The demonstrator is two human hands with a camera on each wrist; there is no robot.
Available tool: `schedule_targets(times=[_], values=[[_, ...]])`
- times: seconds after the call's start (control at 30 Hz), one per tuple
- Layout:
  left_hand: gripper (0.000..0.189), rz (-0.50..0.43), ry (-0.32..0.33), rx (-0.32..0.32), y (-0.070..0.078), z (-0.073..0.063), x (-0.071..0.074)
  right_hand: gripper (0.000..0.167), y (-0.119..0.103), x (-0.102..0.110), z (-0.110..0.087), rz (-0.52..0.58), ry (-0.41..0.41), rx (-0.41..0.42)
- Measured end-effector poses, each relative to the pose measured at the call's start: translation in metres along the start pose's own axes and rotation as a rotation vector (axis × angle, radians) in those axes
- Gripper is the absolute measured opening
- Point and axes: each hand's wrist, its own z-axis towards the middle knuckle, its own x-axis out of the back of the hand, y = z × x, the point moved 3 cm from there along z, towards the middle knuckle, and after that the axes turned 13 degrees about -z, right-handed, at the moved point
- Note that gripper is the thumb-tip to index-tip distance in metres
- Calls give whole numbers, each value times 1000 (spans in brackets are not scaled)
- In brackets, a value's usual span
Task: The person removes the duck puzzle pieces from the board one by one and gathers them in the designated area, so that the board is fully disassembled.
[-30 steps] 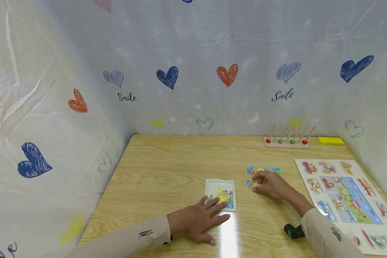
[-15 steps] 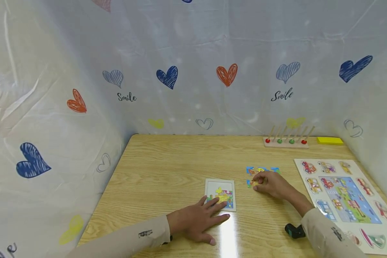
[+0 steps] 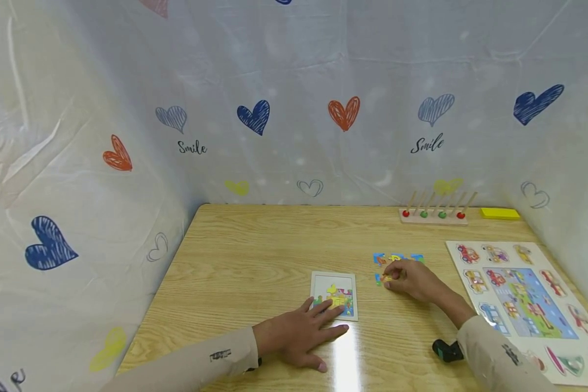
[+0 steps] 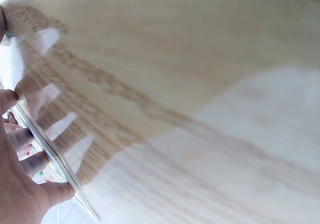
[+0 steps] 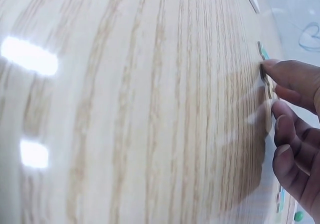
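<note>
My left hand (image 3: 301,336) lies with fingers spread over the lower part of a small white puzzle frame (image 3: 323,282). Inside it, jigsaw pieces (image 3: 343,300) with yellow, pink and green print fill the lower and right parts. In the left wrist view, fingertips rest along the frame's edge (image 4: 64,168). To the right of the frame, my right hand (image 3: 414,280) pinches a puzzle piece (image 3: 386,279) between thumb and forefinger, close to the tabletop. Other loose blue and yellow pieces (image 3: 379,257) lie around it, partly hidden by the hand.
A large vehicle-picture board (image 3: 475,256) lies along the right side. At the back right stand a wooden peg rack (image 3: 433,218) with red and green beads and a yellow block (image 3: 500,213). A dark object (image 3: 447,351) sits by the right sleeve. Patterned curtains enclose the table.
</note>
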Motion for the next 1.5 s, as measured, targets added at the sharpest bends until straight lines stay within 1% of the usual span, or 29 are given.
schedule_targets(times=[0.43, 0.63, 0.87, 1.0, 1.13, 1.27, 1.37, 1.5], values=[[82, -8, -4, -1, 0, -1, 0, 20, -2, 0, 1, 0, 2, 4], [82, 15, 1, -6, 0, 0, -1, 21, -3, 0, 2, -5, 16, 16], [82, 25, 2, -9, 0, 1, -1, 26, -3, 4, 3, -9, -24, -16], [82, 23, -8, -4, 0, 1, -1, 28, -7, 8, 5, -5, -16, -9], [82, 22, -16, 4, -1, 1, -2, 25, -15, 9, 8, 16, -7, 36], [82, 18, -14, 6, -1, 1, -2, 28, -28, 5, 13, 60, -45, 88], [82, 9, -11, 2, -1, 1, -1, 31, -40, -1, 17, 75, -81, 143], [82, -5, -8, -1, -1, 1, -1, 27, -57, -11, 24, 86, -102, 229]])
